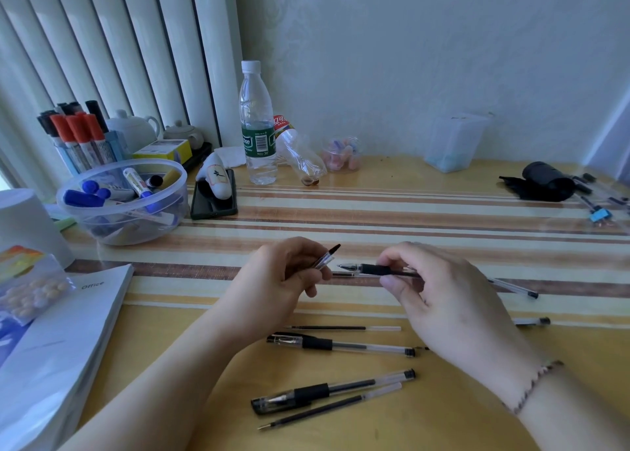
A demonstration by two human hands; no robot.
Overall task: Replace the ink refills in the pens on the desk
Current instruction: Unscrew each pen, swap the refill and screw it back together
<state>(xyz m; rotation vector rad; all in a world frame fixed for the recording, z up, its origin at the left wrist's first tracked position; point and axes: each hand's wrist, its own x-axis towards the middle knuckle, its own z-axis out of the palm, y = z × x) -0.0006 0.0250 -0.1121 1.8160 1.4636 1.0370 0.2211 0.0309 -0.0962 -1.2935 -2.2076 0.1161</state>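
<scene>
Right now the counter [392,208] has open room mid-stripe; clutter hugs the back and left edges. My right hand [443,300] has its grip clamped on a pen [375,269], tip pointing left; my left hand [283,276] pinches its cap [327,258] just beside, likely for capping. Other pens and a loose refill [341,328] lie nearer me.

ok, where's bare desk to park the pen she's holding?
Free: the striped band between the tub of markers and the black pouch, beyond both hands; also the yellow patch near the front edge, between the book and the capped pens. Crowded: under the right hand, pens and loose refills.
</scene>
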